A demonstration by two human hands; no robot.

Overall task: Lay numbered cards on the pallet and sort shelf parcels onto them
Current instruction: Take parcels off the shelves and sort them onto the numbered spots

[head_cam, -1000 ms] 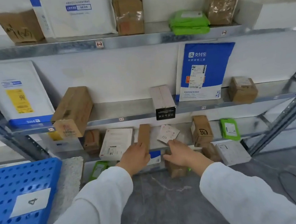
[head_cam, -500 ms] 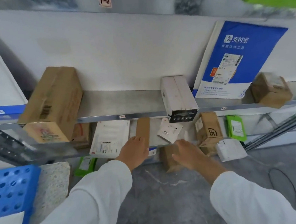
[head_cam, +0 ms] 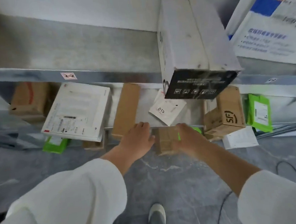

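Observation:
Both my hands reach to the lowest shelf levels. My left hand (head_cam: 137,138) rests with relaxed fingers on the near end of a narrow brown box (head_cam: 126,106) lying lengthwise on the lower shelf. My right hand (head_cam: 189,136) grips the right side of a small brown box (head_cam: 164,142) that stands under that shelf's front edge; its fingertips are hidden behind the box. A small white envelope marked 032 (head_cam: 167,110) lies on the shelf between my hands. The pallet and the numbered cards are out of view.
A white box with a black end (head_cam: 191,44) overhangs the middle shelf (head_cam: 65,47). On the lower shelf are a flat white parcel (head_cam: 76,111), a brown carton (head_cam: 30,101), an SF carton (head_cam: 229,115) and a green pouch (head_cam: 259,112). A cable (head_cam: 224,203) lies on the grey floor.
The view has dropped and closed in on the lower shelves. My right hand has gone lower onto the small brown box under the shelf. My left hand has slid slightly right along the narrow box's end.

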